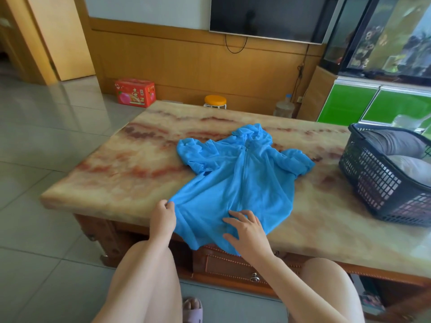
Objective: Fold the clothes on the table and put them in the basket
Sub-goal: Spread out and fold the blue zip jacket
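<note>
On the marbled surface [116,164] a blue zip-up jacket [233,178] lies spread front side up, its zip closed and running from the near hem toward the hood at the far end. Both short sleeves are bunched up, one out to the left and one out to the right. The near hem hangs slightly over the near edge of the surface.

The left hand [163,215] pinches the near left corner of the hem, fingers curled onto the cloth. The right hand [247,231] rests on the hem just right of the zip's lower end, fingers spread and loose, gripping nothing.

At the right end of the surface, well apart from the jacket, stands a dark plastic basket [373,183] with latticed walls; grey clothes [394,143] already lie inside it.

Beyond the far edge, on the tiled floor, are a red carton [134,92], an orange-topped stool [215,101] and a large clear water bottle [283,108]. A dark television [268,15] hangs on the far wall, with a fish tank [384,36] to its right above a green cabinet [373,106].
</note>
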Tool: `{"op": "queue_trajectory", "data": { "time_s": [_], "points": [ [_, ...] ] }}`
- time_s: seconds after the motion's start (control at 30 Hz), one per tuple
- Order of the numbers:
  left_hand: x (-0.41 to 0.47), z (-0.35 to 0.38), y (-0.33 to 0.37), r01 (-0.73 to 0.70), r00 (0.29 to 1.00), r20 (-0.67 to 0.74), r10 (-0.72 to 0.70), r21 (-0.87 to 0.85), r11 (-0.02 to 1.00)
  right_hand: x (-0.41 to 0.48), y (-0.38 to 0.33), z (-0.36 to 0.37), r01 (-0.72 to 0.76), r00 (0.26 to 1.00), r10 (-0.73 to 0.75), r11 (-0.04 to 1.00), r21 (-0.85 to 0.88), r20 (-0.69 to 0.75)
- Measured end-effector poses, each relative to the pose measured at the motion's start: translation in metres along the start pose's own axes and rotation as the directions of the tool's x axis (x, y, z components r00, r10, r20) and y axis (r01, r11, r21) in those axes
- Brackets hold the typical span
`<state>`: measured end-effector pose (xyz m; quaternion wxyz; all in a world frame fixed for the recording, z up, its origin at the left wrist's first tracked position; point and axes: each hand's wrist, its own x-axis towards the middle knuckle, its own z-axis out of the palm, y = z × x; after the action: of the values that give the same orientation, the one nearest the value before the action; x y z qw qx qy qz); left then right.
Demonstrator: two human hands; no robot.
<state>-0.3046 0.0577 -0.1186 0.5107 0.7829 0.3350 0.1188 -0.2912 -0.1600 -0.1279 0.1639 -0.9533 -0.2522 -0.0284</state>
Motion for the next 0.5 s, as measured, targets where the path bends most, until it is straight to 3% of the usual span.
{"op": "queue_trajectory", "data": {
  "time_s": [0.13,0.37,0.5],
  "points": [
    [0.004,-0.007,-0.006,0.033,0.998,-0.047,-0.033,0.003,0.999,0.003,-0.005,-0.001,-0.002,1.000,0.002,1.000,0.000,-0.011],
    [0.003,-0.008,-0.008,-0.078,0.997,-0.012,0.078,0.024,0.997,0.025,-0.013,-0.010,-0.016,0.993,0.035,0.984,0.175,-0.110],
    [0.005,0.002,-0.012,-0.260,0.964,-0.026,0.266,0.132,0.956,0.052,-0.013,-0.018,-0.046,0.993,0.070,0.973,0.227,-0.098]
  ]
}}
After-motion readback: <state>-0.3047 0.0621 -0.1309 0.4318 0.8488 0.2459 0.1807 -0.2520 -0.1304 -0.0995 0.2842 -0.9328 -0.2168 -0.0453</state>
